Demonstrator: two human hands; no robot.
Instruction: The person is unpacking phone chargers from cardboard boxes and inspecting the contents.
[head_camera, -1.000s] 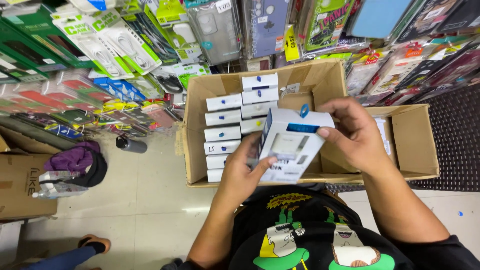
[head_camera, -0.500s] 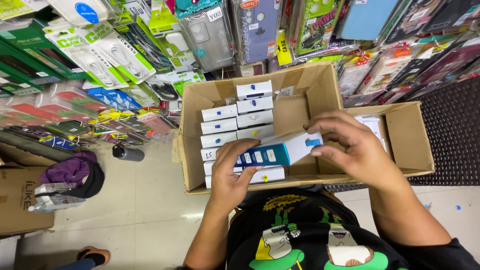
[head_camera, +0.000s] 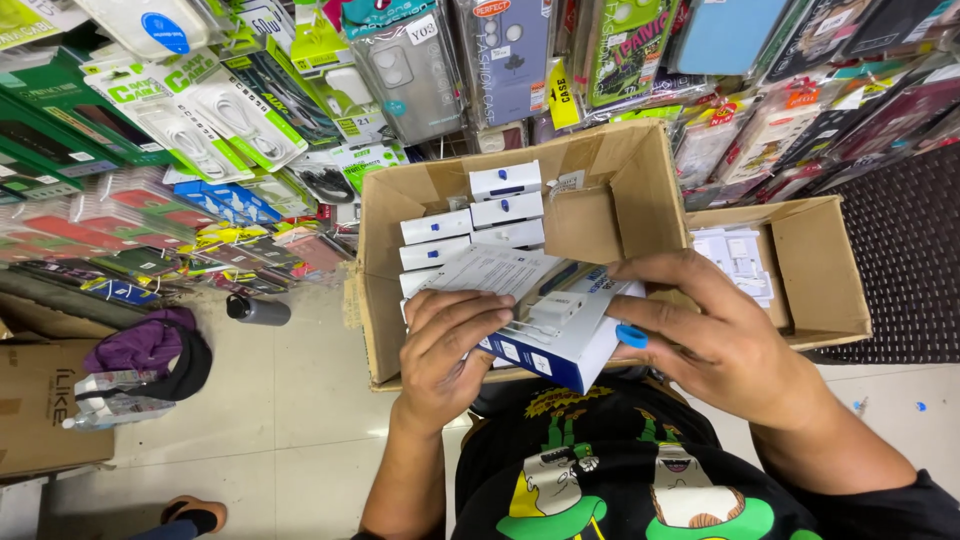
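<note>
Both hands, left (head_camera: 447, 345) and right (head_camera: 722, 338), pinch a small white-and-blue cardboard package (head_camera: 540, 312) (blue tab at its right end) just above the open brown cardboard carton (head_camera: 640, 170) holding white boxes (head_camera: 470, 222).

Both hands grip a white and blue box (head_camera: 545, 320) above an open carton (head_camera: 640, 170): left hand (head_camera: 445, 345) at its near end, right hand (head_camera: 720, 335) at its far end. Similar white boxes (head_camera: 470, 225) stand stacked inside the carton.

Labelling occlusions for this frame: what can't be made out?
Head view only:
- White and blue cardboard box: front corner covered by left hand, far end by right hand.
- Stacked small white boxes in the brown cardboard carton: lower rows hidden behind the held box.
- Second carton: contents too small to tell.
</note>
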